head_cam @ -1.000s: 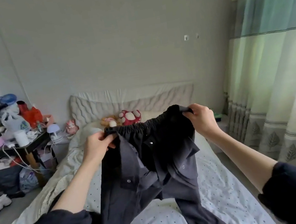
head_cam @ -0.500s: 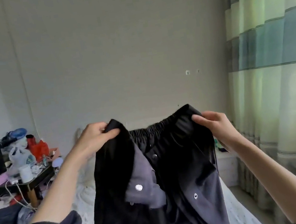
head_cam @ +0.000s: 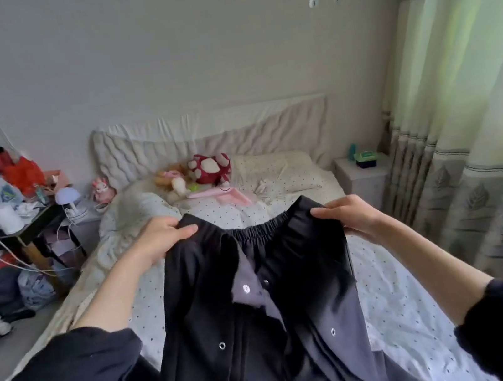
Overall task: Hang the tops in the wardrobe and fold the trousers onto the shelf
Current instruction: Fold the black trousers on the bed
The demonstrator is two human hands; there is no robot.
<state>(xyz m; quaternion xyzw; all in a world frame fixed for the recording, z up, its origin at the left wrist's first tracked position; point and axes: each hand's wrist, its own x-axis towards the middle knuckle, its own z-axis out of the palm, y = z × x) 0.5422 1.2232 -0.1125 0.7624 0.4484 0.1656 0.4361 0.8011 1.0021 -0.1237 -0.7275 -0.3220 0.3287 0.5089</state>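
Dark trousers with an elastic waistband and metal snap buttons hang in front of me, above the bed. My left hand grips the waistband's left corner, fingers curled over the cloth. At the right corner my right hand pinches the waistband. The waistband is stretched between both hands. The legs drop down out of view at the bottom edge. No wardrobe or shelf is in view.
The bed has a dotted white sheet, a pillow and plush toys by the headboard. A cluttered black side table with bags stands at the left. A small white nightstand and long curtains are at the right.
Both hands have come down with the trousers from a raised position half a second ago. My view has tilted down, so the bed shows again.
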